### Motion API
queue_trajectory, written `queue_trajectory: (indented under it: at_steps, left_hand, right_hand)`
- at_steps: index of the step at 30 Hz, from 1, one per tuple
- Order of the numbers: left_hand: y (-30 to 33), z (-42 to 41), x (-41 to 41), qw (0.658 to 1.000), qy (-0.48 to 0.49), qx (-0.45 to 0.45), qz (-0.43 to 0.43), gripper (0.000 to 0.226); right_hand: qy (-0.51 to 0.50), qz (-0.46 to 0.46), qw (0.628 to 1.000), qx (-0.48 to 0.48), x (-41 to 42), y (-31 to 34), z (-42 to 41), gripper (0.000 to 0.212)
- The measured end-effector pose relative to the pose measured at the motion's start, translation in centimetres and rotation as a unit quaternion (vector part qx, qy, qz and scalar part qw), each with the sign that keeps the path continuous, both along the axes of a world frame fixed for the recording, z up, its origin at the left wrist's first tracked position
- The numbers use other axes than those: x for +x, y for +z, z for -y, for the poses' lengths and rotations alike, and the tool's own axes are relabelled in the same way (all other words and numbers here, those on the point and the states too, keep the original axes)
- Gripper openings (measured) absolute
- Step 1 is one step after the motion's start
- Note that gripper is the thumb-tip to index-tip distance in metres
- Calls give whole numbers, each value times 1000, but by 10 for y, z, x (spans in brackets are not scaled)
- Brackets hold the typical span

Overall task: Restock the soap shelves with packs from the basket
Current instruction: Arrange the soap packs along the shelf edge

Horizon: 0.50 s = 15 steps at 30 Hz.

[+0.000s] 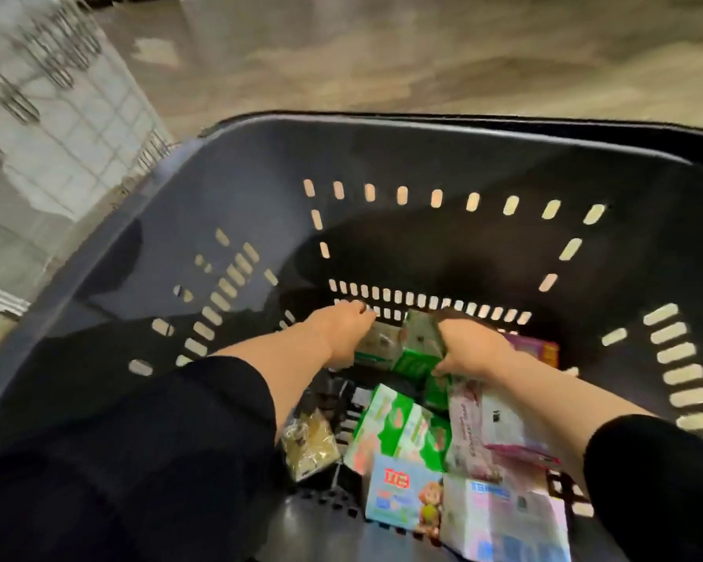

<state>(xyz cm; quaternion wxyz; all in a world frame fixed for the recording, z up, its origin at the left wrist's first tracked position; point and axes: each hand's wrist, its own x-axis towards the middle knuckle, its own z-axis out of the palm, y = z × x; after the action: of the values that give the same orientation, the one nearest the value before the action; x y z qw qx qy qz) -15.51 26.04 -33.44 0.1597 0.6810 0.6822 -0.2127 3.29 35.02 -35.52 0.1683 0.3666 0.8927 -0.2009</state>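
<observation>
I look down into a deep black plastic basket [423,156] with slotted walls. Both my arms reach to its bottom. My left hand [341,330] grips a green and white soap pack [376,344] at the far end of the basket. My right hand [469,346] grips a second green soap pack [417,346] right beside it. Nearer to me lie more green soap packs [402,427], a pink and white pack [483,432], a pale blue pack with a cartoon figure [402,500] and a pastel pack [508,521].
A small clear bag of yellowish bits [309,448] lies at the basket's left bottom. A purple box [536,350] sits past my right hand. White wire shelving with hooks [49,95] stands at the left. Beige floor [423,54] stretches beyond the basket.
</observation>
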Motion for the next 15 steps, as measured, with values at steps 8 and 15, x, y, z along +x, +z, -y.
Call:
queue_trajectory:
  at_steps: [8, 15]
  left_hand:
    - [-64, -14, -10, 999, 43, 14, -5, 94]
    - [-75, -13, -6, 993, 95, 64, 34, 65]
  right_hand:
    - [-31, 23, 999, -6, -11, -13, -15, 64]
    - [-68, 49, 991, -104, -9, -16, -18, 53]
